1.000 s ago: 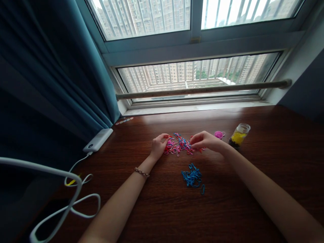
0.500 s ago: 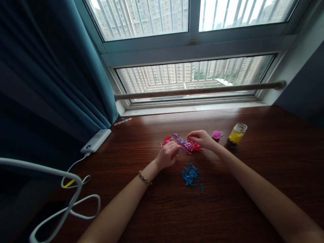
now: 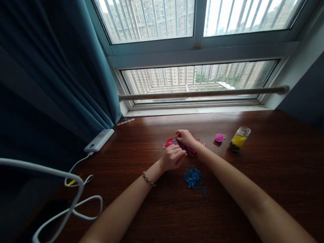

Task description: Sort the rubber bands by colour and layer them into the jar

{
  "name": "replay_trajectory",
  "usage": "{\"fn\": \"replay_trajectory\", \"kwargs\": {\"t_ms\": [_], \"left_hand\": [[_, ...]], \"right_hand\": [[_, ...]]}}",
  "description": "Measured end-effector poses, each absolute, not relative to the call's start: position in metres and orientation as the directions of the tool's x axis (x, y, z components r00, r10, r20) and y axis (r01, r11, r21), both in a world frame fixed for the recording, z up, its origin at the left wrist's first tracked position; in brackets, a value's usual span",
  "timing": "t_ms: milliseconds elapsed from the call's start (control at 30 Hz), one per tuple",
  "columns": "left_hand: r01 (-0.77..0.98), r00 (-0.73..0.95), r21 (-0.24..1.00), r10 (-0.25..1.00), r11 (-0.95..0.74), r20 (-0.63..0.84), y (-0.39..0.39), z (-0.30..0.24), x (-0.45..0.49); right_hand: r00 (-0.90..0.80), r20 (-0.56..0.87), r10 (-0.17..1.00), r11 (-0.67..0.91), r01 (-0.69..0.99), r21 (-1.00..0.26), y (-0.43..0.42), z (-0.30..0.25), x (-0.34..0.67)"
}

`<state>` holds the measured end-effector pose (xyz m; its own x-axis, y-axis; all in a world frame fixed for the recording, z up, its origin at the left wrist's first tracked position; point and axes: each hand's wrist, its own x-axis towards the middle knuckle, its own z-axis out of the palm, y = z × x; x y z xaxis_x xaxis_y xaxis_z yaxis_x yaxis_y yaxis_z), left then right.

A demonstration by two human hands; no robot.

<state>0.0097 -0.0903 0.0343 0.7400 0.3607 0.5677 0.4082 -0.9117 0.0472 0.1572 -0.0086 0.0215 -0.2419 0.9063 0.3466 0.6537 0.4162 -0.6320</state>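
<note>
A mixed heap of pink, red and blue rubber bands [image 3: 190,149] lies on the wooden table [image 3: 253,158] near the window. My right hand [image 3: 185,137] reaches over its far left part, fingers curled and pinching among the bands. Just in front of the heap rests my left hand [image 3: 173,157], a loose fist with a beaded bracelet on the wrist; what its fingers hold is hidden. Nearer to me lies a separate small pile of blue bands [image 3: 193,178].
A pink lid [image 3: 219,137] and an open glass jar [image 3: 239,138] with yellow and dark contents stand at the right. A white power bank [image 3: 99,140] with its cable [image 3: 76,189] lies at the left by the teal curtain [image 3: 58,67]. A rail [image 3: 202,93] crosses the window.
My left hand pulled back from the heap's left end toward me and closed. My right hand moved left across the heap to its far left side.
</note>
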Motion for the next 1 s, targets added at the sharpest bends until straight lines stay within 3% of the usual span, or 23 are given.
{"fn": "replay_trajectory", "kwargs": {"t_ms": [133,200,367,767,1000], "left_hand": [[0.656,0.373,0.258,0.601,-0.710,0.707,-0.061,0.031,-0.005],[0.669,0.322,0.316,0.645,-0.673,0.693,-0.053,0.028,-0.007],[0.637,0.413,0.307,0.649,-0.707,0.639,-0.056,0.023,-0.002],[0.634,0.447,0.269,0.628,-0.725,0.638,-0.065,0.028,0.003],[0.647,0.363,0.354,0.681,-0.676,0.636,-0.060,0.025,0.002]], "right_hand": [[-0.263,0.367,0.892,0.450,0.594,-0.667,-0.025,0.023,0.165],[-0.275,0.401,0.874,0.485,0.542,-0.686,-0.035,0.024,0.171],[-0.266,0.528,0.807,0.590,0.411,-0.695,-0.056,0.026,0.179],[-0.285,0.460,0.841,0.536,0.317,-0.783,-0.065,0.031,0.185],[-0.143,0.380,0.914,0.403,0.210,-0.891,-0.057,0.038,0.197]]}}
